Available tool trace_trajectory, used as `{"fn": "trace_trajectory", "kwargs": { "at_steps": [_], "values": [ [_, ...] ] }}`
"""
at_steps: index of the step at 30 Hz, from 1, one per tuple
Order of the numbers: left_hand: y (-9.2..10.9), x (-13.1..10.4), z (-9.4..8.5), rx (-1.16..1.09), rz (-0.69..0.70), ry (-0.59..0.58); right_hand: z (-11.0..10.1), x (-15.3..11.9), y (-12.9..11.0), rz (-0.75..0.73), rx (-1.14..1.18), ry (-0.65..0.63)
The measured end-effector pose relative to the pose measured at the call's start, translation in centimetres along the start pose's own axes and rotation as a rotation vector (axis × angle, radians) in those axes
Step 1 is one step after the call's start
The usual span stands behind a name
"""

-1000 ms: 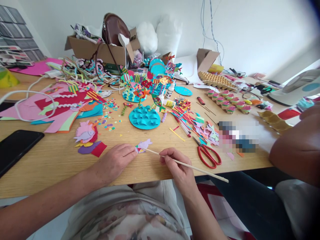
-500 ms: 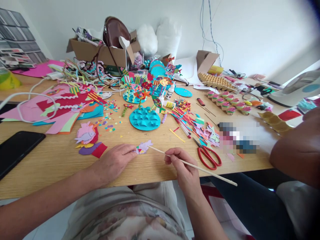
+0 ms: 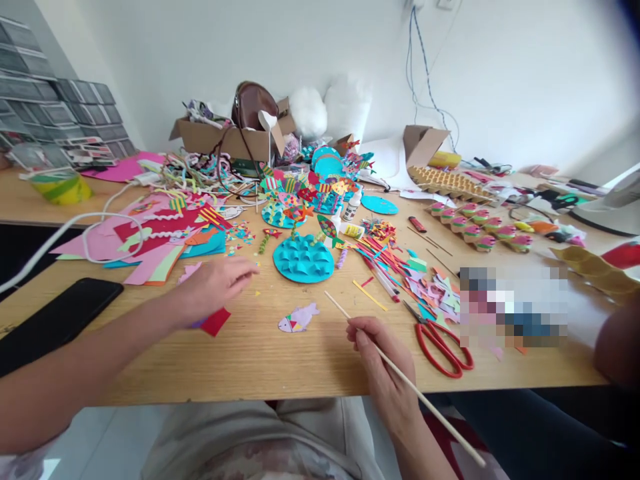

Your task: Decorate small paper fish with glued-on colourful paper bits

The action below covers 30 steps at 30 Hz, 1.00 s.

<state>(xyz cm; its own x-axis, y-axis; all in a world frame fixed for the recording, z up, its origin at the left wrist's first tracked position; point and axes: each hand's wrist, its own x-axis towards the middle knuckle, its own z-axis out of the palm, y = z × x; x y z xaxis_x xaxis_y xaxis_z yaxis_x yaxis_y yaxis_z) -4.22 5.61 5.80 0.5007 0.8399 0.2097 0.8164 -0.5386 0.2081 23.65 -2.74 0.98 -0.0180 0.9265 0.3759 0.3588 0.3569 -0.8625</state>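
Note:
A lilac paper fish decorated with small coloured pieces lies flat on the table, with neither hand touching it. To its right, my right hand is closed around a long thin wooden stick, whose tip points up and left toward the fish. My left hand hovers over the paper cutouts at left, fingers stretched forward, nothing visible in them. It partly covers a red paper piece and other cutouts. Ahead of the hands stands a round blue base with raised paper scales and paper fish on twisted stems.
Red-handled scissors lie right of my right hand, beside paper scraps. Glue bottles stand behind the blue base. A black phone lies at left. Another person's arm rests at the right edge. Painted egg-carton pieces sit farther back.
My left hand has let go of the paper fish and moved left and forward over the cutouts. The stick's tip has come away from the fish. The view has shifted.

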Motion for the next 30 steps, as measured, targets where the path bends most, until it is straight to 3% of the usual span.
{"fn": "trace_trajectory", "kwargs": {
  "at_steps": [5, 10, 19, 30],
  "values": [
    [-4.5, 3.3, -3.1, 0.104, -0.251, -0.097, 0.6, 0.2, -0.1, -0.081, -0.045, 0.020],
    [-7.5, 5.4, -2.8, 0.196, -0.243, -0.178, 0.7, 0.1, 0.0, -0.115, -0.052, 0.029],
    [-8.0, 9.2, 0.1, 0.290, -0.249, -0.302, 0.9, 0.0, 0.3, -0.146, -0.082, 0.069],
    [-8.5, 10.1, 1.0, 0.330, -0.320, -0.479, 0.6, 0.0, 0.2, -0.132, -0.068, 0.032]
  ]
}}
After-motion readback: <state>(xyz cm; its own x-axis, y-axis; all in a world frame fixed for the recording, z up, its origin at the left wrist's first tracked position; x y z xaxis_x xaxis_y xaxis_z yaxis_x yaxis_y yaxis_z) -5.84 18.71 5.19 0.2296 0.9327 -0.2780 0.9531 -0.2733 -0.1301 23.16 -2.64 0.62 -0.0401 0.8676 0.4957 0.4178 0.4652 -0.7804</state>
